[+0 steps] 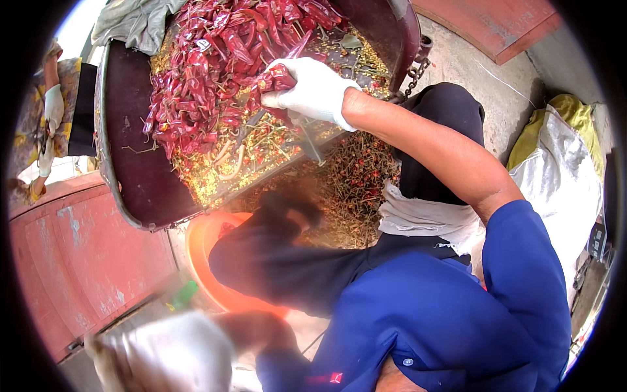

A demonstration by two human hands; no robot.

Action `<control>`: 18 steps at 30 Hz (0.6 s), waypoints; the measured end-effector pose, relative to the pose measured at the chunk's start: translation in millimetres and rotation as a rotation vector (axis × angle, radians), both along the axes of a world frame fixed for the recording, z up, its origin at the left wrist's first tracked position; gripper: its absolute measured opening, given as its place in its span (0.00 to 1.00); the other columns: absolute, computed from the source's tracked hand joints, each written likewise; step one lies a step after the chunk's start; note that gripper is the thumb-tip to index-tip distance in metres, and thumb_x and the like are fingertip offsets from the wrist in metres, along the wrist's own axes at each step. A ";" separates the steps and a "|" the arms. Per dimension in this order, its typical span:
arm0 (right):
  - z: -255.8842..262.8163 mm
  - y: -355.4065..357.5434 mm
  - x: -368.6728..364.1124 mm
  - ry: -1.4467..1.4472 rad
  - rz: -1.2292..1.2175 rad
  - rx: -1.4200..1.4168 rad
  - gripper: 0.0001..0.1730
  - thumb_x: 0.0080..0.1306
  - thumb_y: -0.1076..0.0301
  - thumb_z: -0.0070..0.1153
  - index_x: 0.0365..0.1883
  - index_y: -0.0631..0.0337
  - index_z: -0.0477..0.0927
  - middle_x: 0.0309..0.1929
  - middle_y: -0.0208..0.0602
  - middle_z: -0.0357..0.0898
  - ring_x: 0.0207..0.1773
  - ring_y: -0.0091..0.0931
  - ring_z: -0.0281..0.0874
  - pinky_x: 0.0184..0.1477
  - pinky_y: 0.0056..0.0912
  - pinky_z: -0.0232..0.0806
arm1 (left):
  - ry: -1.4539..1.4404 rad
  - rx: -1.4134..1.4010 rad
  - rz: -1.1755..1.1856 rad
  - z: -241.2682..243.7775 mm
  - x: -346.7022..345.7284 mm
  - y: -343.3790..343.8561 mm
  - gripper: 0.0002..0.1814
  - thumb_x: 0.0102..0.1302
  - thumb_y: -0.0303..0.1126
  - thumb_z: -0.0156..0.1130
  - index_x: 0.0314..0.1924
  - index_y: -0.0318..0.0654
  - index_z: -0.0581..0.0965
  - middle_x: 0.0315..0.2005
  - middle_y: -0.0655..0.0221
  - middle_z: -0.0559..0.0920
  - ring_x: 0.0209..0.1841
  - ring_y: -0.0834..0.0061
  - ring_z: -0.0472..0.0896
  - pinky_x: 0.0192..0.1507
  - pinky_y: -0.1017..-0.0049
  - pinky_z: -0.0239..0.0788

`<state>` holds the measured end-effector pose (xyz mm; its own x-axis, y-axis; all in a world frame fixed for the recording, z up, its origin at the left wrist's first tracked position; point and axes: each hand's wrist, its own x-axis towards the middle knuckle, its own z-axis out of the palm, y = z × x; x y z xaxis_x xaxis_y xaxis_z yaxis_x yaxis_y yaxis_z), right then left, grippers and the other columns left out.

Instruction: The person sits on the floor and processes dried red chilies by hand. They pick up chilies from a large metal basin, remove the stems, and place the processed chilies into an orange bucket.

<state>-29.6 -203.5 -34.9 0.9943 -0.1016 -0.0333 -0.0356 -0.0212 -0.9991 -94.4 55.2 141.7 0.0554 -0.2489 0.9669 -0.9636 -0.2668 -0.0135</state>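
My right hand (308,90), in a white glove, grips a few dried red chili peppers (277,81). It is above the near part of a maroon metal cart bed (147,142). A large pile of dried red chilies (215,54) lies in the bed, with loose yellow seeds (196,183) and stems along its near side. Just left of that hand, what look like scissors with cream handles (240,164) rest among the seeds. Low at the left, my left hand (171,353), also white-gloved, is blurred and close to the camera; whether it holds anything is unclear.
An orange basin (210,274) stands beside my bent leg, partly hidden by it. Below the bed's edge is a heap of cut stems (362,191). A chain (416,76) hangs at the bed's corner. Another person's gloved hands (53,110) are at far left. White sacking (558,181) lies at right.
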 end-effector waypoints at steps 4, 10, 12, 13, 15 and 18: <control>5.9 -11.2 -8.5 0.079 0.007 -0.020 0.20 0.67 0.65 0.64 0.55 0.61 0.78 0.35 0.35 0.85 0.28 0.21 0.80 0.35 0.27 0.73 | 0.491 0.558 0.405 -103.7 83.2 -32.8 0.19 0.62 0.20 0.66 0.54 0.36 0.82 0.47 0.63 0.87 0.51 0.66 0.84 0.58 0.69 0.73; 11.4 -4.2 -5.7 0.107 0.089 0.168 0.14 0.67 0.67 0.62 0.49 0.61 0.77 0.40 0.33 0.82 0.37 0.21 0.79 0.39 0.29 0.75 | 0.675 1.048 0.625 -185.9 128.0 17.1 0.27 0.55 0.27 0.70 0.57 0.42 0.80 0.45 0.59 0.85 0.48 0.56 0.84 0.52 0.60 0.75; 13.7 -4.2 -6.2 0.124 0.093 0.238 0.14 0.69 0.68 0.61 0.51 0.60 0.76 0.41 0.31 0.82 0.37 0.21 0.79 0.40 0.29 0.75 | 0.711 1.041 0.635 -190.0 134.8 19.3 0.26 0.54 0.27 0.69 0.56 0.41 0.80 0.43 0.57 0.85 0.47 0.55 0.84 0.52 0.60 0.75; 11.8 -4.3 -6.1 0.122 0.095 0.259 0.14 0.69 0.68 0.61 0.51 0.60 0.76 0.42 0.31 0.82 0.38 0.21 0.79 0.40 0.29 0.75 | 0.739 1.012 0.598 -190.5 138.1 18.4 0.25 0.54 0.28 0.69 0.55 0.41 0.80 0.43 0.57 0.86 0.47 0.55 0.84 0.51 0.60 0.75; 7.2 -5.5 -4.9 0.128 0.104 0.274 0.14 0.70 0.68 0.60 0.52 0.60 0.76 0.43 0.32 0.82 0.39 0.22 0.79 0.40 0.29 0.76 | 0.763 1.010 0.580 -189.5 140.8 14.7 0.23 0.54 0.30 0.69 0.53 0.40 0.81 0.41 0.56 0.86 0.45 0.54 0.84 0.51 0.60 0.75; 8.5 -7.7 -4.6 0.139 0.109 0.241 0.15 0.70 0.68 0.60 0.53 0.60 0.76 0.43 0.33 0.82 0.38 0.22 0.79 0.40 0.29 0.76 | 0.778 1.055 0.611 -183.4 133.2 -0.7 0.20 0.56 0.34 0.68 0.50 0.42 0.82 0.37 0.56 0.86 0.41 0.53 0.84 0.47 0.58 0.76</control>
<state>-34.2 -211.2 -26.4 0.9831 0.0328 -0.1800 -0.1829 0.2048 -0.9616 38.9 54.5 -41.7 0.8285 -0.5594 0.0267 -0.5597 -0.8287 0.0043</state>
